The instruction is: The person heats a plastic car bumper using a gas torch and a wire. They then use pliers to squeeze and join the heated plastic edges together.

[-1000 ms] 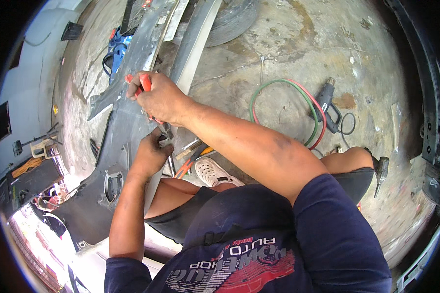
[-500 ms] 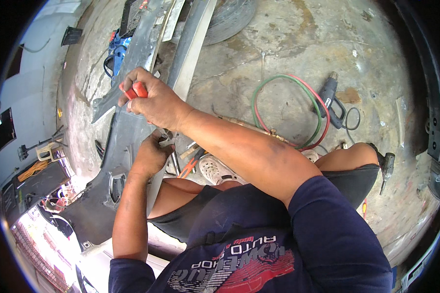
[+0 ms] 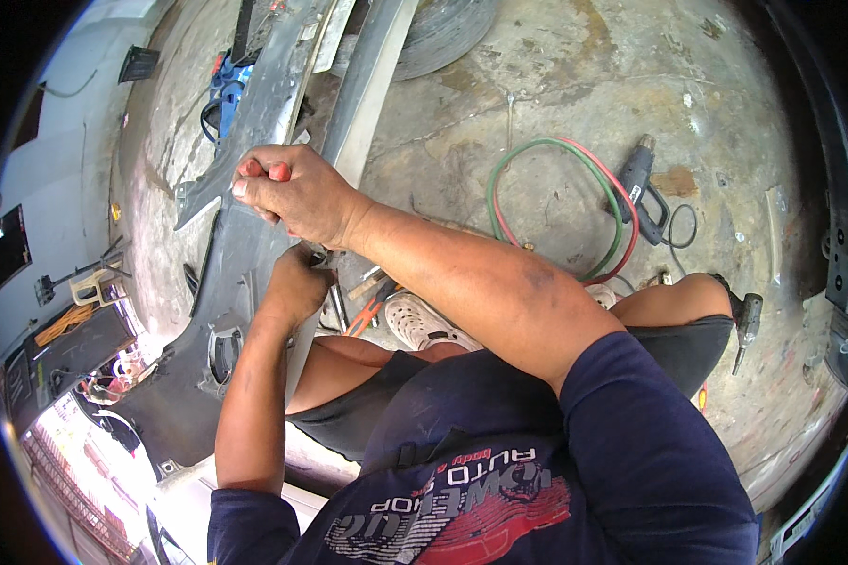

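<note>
My right hand (image 3: 301,193) is wrapped round red-handled pliers (image 3: 280,171); the two handle ends stick out above the fist. Their jaws are mostly hidden under the hand. Just below it, my left hand (image 3: 297,287) is closed at the inner edge of a long dark grey plastic car panel (image 3: 219,301), which looks like a bumper cover. What its fingertips pinch is hidden, with only a small bit of metal showing beside them. The panel lies across my left side, its far end stretching away from me.
On the concrete floor lie a heat gun (image 3: 636,179), looped red and green hoses (image 3: 546,141), a tool with orange handles (image 3: 363,315) near my shoe (image 3: 419,320), and a tire (image 3: 452,42). A second long panel strip (image 3: 367,94) lies beyond my right hand.
The plier handles, apart before, are now squeezed together in my right hand, which has turned slightly. My left fingers have curled in more at the panel edge.
</note>
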Demonstrator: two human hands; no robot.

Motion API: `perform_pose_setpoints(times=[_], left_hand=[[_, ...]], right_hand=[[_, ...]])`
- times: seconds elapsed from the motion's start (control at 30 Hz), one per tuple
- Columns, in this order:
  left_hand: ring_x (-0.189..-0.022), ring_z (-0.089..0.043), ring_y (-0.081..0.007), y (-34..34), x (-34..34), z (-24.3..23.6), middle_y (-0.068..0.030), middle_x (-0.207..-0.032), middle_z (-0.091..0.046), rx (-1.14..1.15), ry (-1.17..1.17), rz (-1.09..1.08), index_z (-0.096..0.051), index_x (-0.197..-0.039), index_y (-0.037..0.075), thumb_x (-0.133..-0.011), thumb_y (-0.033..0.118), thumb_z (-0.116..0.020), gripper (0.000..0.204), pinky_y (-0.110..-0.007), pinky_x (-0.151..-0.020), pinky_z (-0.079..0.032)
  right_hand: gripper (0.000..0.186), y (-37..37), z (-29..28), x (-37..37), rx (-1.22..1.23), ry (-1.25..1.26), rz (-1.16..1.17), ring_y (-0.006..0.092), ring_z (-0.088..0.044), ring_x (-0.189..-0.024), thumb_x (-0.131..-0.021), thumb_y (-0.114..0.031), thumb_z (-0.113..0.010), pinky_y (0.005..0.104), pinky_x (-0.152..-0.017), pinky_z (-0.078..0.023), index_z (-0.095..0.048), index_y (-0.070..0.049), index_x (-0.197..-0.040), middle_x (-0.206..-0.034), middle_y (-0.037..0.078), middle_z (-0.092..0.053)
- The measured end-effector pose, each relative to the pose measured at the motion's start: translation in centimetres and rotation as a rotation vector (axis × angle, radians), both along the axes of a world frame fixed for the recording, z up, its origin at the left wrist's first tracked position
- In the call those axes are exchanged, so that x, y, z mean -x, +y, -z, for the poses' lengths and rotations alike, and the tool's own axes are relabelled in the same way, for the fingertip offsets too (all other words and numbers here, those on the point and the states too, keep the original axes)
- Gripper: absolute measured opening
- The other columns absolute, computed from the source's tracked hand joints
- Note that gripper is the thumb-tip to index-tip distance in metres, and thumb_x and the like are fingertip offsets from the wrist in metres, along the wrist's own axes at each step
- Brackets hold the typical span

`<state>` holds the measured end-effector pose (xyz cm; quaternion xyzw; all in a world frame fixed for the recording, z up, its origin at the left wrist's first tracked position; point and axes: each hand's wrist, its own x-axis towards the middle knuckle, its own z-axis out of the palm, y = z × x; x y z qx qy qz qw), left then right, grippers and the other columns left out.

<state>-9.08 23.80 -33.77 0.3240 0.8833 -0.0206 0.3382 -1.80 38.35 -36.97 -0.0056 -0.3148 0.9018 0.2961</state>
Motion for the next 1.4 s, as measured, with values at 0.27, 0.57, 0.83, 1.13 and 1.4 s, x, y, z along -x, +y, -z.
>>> perform_pose_setpoints(times=[0.27, 0.57, 0.83, 1.13, 1.4], left_hand=[[-0.097, -0.071, -0.0286, -0.1, 0.2, -0.7, -0.0187, -0.104, -0.077, -0.028, -0.134, -0.039, -0.07, -0.116, -0.001, -0.084, 0.005, -0.075, 0.033, -0.04, -0.091, -0.054], [-0.09, -0.07, -0.028, 1.0, -0.2, -1.2, -0.0182, -0.098, -0.076, -0.043, -0.181, 0.002, -0.069, -0.116, 0.002, -0.084, 0.005, -0.072, 0.032, -0.039, -0.088, -0.054], [-0.095, -0.074, -0.0372, 0.4, -0.5, -1.3, -0.0263, -0.102, -0.076, -0.051, -0.078, 0.068, -0.069, -0.119, 0.001, -0.083, 0.006, -0.069, 0.036, -0.043, -0.089, -0.055], [-0.095, -0.072, -0.0294, 1.1, -0.5, -1.2, -0.0208, -0.102, -0.077, -0.043, -0.113, 0.045, -0.07, -0.118, 0.002, -0.083, 0.006, -0.072, 0.036, -0.04, -0.089, -0.053], [-0.085, -0.071, -0.0326, -0.3, 0.3, -0.7, -0.0215, -0.091, -0.075, -0.076, -0.114, 0.019, -0.07, -0.114, -0.001, -0.08, 0.005, -0.07, 0.034, -0.042, -0.085, -0.054]], right_hand=[[0.033, 4.2, -0.1, -5.7, 0.123, -0.053, 0.037, 0.0105, -0.06, -0.06, -0.103, -0.03, -0.065, 0.0272, -0.056, -0.054, -0.067, -0.003, -0.121, -0.085, 0.005, -0.064], [0.028, -1.9, 10.7, -8.8, 0.041, -0.782, -0.03, 0.0127, -0.061, -0.074, -0.103, -0.038, -0.068, 0.0362, -0.071, -0.051, -0.065, -0.011, -0.096, -0.079, 0.001, -0.061], [0.024, 0.2, 7.6, -11.8, 0.777, -0.491, -0.031, 0.0178, -0.059, -0.079, -0.102, -0.032, -0.07, 0.0416, -0.076, -0.053, -0.059, -0.014, -0.113, -0.085, 0.003, -0.06], [0.027, 0.2, 6.3, -6.2, 0.16, -0.526, -0.28, 0.0179, -0.056, -0.072, -0.098, -0.027, -0.071, 0.0377, -0.06, -0.049, -0.054, -0.011, -0.085, -0.07, 0.001, -0.051], [0.021, -0.2, 4.8, -5.8, 0.248, -0.473, -0.298, 0.0178, -0.057, -0.072, -0.096, -0.024, -0.068, 0.0381, -0.059, -0.05, -0.056, -0.011, -0.084, -0.071, 0.001, -0.052]])
